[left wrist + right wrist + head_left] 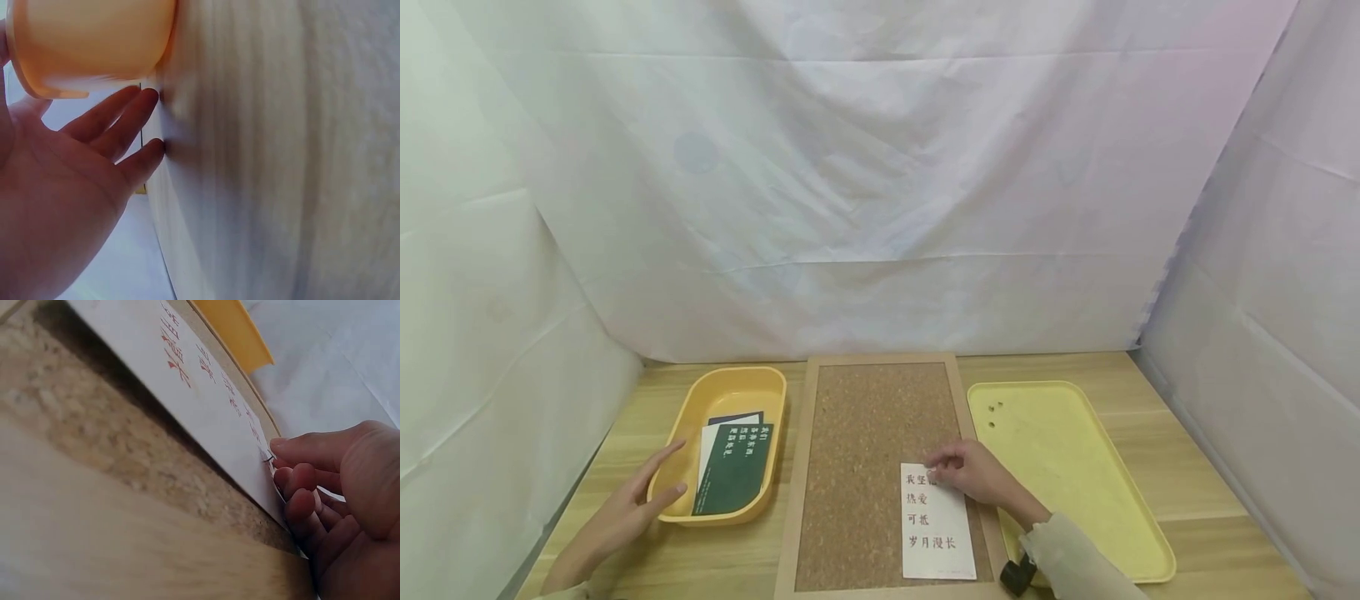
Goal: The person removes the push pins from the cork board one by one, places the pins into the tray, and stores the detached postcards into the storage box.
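Observation:
A white card [937, 533] with dark red Chinese characters lies on the lower right part of the framed cork board [865, 433]. At the card's top edge my right hand [967, 472] pinches a small thumbtack [269, 459] between thumb and index finger; the fingers hide most of it. In the right wrist view the card's near long edge stands off the cork, casting a shadow. My left hand [625, 512] rests at the left rim of an orange basin [737, 383], its fingers loosely extended and the thumb over the rim. The basin holds a green card [737, 471] over other cards.
Right of the board is a yellow tray [1067, 483], with several small thumbtacks [992, 409] near its far left corner. All stand on a wooden table [1150, 442]. White cloth [880, 208] hangs behind and at both sides.

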Motion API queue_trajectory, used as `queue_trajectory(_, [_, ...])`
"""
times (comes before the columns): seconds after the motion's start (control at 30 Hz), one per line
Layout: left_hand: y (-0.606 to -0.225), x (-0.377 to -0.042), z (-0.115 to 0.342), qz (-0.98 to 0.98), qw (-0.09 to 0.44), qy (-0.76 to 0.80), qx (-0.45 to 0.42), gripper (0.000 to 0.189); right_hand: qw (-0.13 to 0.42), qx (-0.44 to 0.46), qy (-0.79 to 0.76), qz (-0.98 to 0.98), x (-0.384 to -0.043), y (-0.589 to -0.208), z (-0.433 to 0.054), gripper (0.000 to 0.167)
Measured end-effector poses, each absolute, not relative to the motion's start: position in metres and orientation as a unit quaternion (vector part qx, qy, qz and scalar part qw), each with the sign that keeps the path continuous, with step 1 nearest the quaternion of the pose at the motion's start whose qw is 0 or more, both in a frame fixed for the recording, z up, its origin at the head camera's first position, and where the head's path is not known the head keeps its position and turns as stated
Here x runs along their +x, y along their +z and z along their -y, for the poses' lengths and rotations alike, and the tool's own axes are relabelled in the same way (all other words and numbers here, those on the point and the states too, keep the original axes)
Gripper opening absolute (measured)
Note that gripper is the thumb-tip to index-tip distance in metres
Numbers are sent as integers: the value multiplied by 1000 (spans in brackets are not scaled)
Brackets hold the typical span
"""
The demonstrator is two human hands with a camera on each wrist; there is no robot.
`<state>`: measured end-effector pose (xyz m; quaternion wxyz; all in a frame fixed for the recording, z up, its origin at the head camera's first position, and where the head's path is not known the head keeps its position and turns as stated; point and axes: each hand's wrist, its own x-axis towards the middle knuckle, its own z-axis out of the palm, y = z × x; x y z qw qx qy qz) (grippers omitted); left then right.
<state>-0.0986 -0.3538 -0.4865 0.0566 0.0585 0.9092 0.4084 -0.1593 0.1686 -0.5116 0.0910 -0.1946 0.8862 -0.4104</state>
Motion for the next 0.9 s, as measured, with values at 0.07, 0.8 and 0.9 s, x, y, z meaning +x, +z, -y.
queue_trajectory(0.07, [-486, -99, 353, -915, 42, 396, 64, 65, 90, -195, -413, -885, -159, -512, -169, 12])
queue_trajectory(0.8, [-464, -105, 323, -907, -229, 319, 152, 44, 94, -207, -405, -885, -158, -510, -170, 12])
queue_trajectory(0.9, [-459, -107, 309, -899, -257, 307, 180, 47, 94, -204, -404, -887, -158, -511, -169, 12])
